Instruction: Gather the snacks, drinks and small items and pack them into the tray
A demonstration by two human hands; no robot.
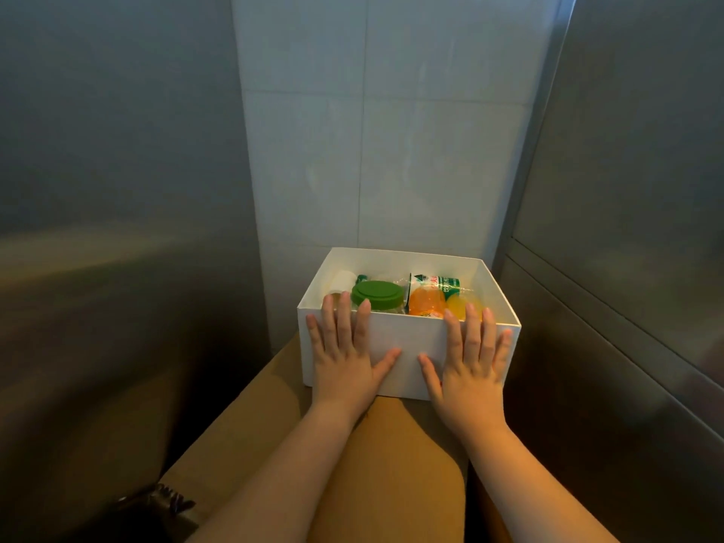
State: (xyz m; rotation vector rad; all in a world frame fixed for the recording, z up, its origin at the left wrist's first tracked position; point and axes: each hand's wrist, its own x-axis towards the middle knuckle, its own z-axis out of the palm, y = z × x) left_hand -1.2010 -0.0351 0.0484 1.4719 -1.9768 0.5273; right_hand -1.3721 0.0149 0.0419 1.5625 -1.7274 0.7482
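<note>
The bottle point(435, 293) in the white tray point(407, 346) carries a green-and-white label with Chinese characters, too blurred to read.

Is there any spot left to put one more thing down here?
Bare brown surface lies in front of the white box, left of the left hand. Inside is crowded: green-lidded jar, orange pouch, bottle. The right hand rests flat on the box's front wall.

A tiled interior nook (kitchen perhaps): white wall tiles point(391, 150) between brushed-steel panels point(627, 170).
</note>
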